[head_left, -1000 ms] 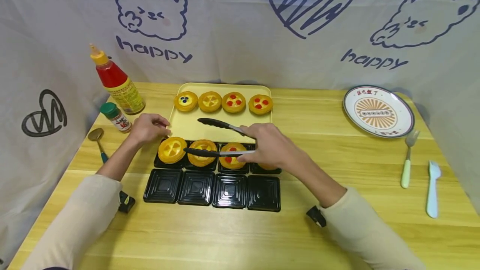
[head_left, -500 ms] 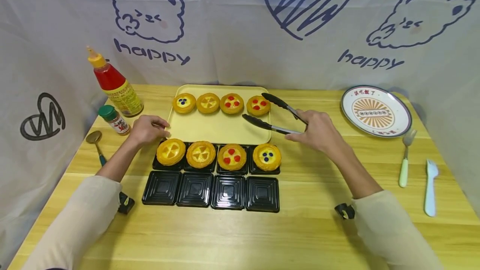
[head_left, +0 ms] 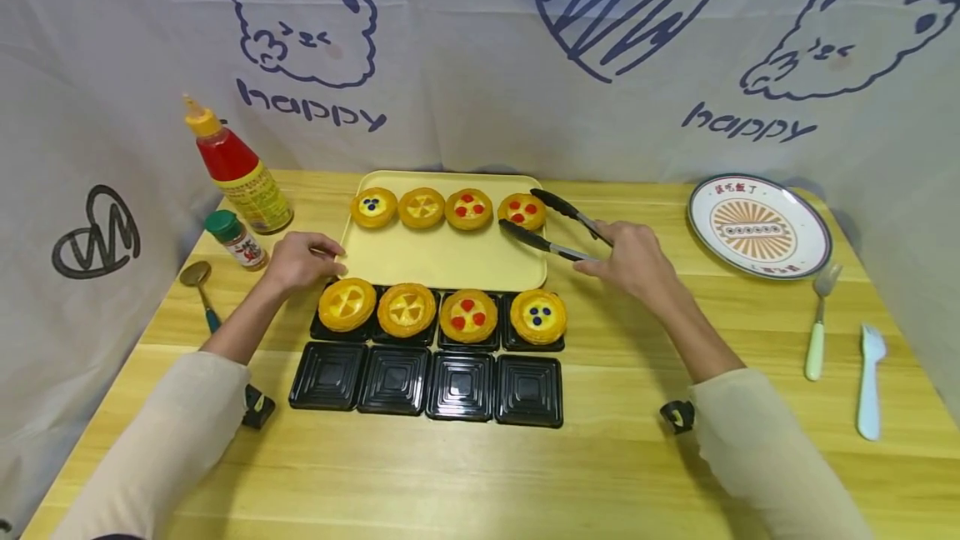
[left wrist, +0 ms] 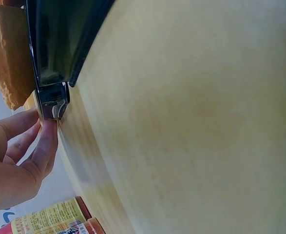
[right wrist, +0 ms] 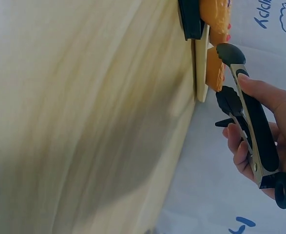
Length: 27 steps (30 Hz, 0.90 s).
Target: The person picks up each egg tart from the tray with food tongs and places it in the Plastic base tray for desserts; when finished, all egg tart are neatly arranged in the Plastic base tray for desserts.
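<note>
My right hand [head_left: 636,261] grips black-tipped tongs [head_left: 558,250], seen side-on in the right wrist view. The tong tips are spread on either side of the rightmost red-dotted egg tart [head_left: 517,208] on the pale yellow tray [head_left: 442,261]. Farther left on that tray sit a red-dotted tart [head_left: 468,208], a tart with orange wedges [head_left: 422,207] and a blue-dotted one [head_left: 373,207]. My left hand [head_left: 300,261] pinches the tray's front left edge between thumb and fingers; in the left wrist view those fingers [left wrist: 47,141] meet right beside a black container's corner.
Several tarts fill a row of black square containers [head_left: 360,332] before the tray, with a bare row [head_left: 393,382] in front. Sauce bottle [head_left: 247,177], spice jar [head_left: 236,240] and spoon [head_left: 198,286] stand or lie left. Plate [head_left: 795,223], fork [head_left: 817,332] and pale blue knife [head_left: 870,382] are right.
My right hand has swung the tongs right and back, from over the front row of tarts to around the rightmost tart on the tray. My left hand stays at the tray.
</note>
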Each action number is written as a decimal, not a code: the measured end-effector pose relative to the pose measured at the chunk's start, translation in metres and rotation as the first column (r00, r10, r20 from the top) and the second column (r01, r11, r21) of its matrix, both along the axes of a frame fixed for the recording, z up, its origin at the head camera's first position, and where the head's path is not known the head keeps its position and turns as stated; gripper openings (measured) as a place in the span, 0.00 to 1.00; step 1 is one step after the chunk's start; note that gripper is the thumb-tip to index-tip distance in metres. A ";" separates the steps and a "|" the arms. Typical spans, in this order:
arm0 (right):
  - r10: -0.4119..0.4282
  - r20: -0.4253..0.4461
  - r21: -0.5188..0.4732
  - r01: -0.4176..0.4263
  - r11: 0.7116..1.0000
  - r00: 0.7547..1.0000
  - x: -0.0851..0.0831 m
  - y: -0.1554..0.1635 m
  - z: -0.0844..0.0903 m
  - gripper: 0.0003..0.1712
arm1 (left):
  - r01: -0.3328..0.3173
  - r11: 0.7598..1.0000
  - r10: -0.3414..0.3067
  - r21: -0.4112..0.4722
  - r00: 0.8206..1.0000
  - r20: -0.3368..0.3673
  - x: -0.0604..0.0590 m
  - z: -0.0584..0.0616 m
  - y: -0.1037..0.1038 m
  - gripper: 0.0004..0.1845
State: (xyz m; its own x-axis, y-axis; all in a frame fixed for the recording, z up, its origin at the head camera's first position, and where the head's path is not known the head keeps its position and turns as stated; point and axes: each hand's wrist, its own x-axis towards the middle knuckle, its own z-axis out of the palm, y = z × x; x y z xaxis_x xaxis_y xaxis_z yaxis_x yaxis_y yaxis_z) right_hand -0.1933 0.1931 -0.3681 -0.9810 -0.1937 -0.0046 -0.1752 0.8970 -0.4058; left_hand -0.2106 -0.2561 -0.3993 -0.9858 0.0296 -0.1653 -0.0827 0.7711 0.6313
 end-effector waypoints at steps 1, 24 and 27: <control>-0.001 -0.003 -0.002 0.001 1.000 1.000 0.001 0.001 0.001 0.43 | 0.000 1.000 0.000 -0.001 1.000 0.000 0.000 0.000 0.000 0.15; 0.327 -0.216 -0.009 -0.337 0.942 0.920 0.125 0.043 0.033 0.36 | -0.001 1.000 0.001 0.013 1.000 0.015 0.002 0.000 0.002 0.16; 0.354 -0.230 -0.040 -0.372 0.927 0.906 0.142 0.049 0.024 0.35 | -0.004 1.000 0.003 0.018 1.000 0.012 0.003 0.002 0.002 0.16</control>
